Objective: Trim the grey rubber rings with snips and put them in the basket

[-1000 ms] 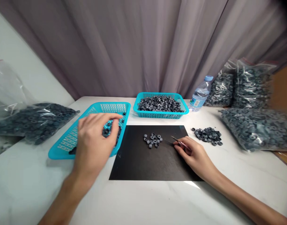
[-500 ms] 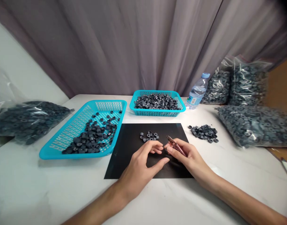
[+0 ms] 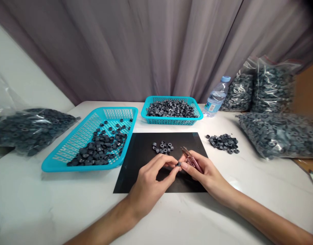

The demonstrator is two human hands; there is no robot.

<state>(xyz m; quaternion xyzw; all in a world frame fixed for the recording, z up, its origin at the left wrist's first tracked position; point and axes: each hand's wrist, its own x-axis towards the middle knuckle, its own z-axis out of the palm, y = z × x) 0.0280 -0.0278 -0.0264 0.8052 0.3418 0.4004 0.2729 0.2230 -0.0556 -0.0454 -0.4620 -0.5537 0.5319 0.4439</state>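
Observation:
Over the black mat point(image 3: 136, 170), my left hand point(image 3: 156, 177) pinches a small dark grey ring point(image 3: 178, 164) between thumb and fingertips. My right hand point(image 3: 201, 170) meets it there, with thumb and index fingertip also at the ring's right side. Lying in the curl of my right hand are small pinkish snips point(image 3: 190, 159), their pointed tips a little apart and aimed up and left, away from the ring. Just beyond my left fingers, a small group of similar rings point(image 3: 162, 148) rests on the mat.
A large blue basket point(image 3: 66, 149) with loose rings stands left; a smaller, fuller blue basket point(image 3: 171, 121) is behind the mat. Right of the mat lies a pile of rings point(image 3: 224, 143). A water bottle point(image 3: 215, 100) and bags of rings point(image 3: 281, 136) stand right; another bag point(image 3: 36, 129) lies left.
My left thumb and fingers have closed from an open curve onto the ring at my right fingertips. The snips stay in my right hand. The view has shifted slightly.

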